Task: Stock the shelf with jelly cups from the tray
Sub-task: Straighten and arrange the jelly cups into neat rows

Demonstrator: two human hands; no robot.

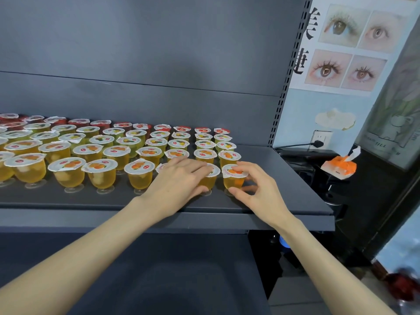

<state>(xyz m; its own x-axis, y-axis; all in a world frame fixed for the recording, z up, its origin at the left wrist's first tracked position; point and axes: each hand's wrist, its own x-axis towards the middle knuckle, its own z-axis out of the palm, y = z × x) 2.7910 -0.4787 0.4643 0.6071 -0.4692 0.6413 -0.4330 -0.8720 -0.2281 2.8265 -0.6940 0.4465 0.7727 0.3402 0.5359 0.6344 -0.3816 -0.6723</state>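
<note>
Here, rows of jelly cups (pixel 141 153) crowd the shelf (pixel 284 196). Left hand (pixel 179 180) lies cupped over one front cup (pixel 210 178); right hand (pixel 256 187) pinches the end cup (pixel 234 178).

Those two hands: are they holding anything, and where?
Each grips an orange jelly cup: left hand over the lid and side, right hand around the bowl.

Rows of jelly cups (pixel 141 176) on shelf (pixel 284 196), tissue pack (pixel 339 168) right.
</note>
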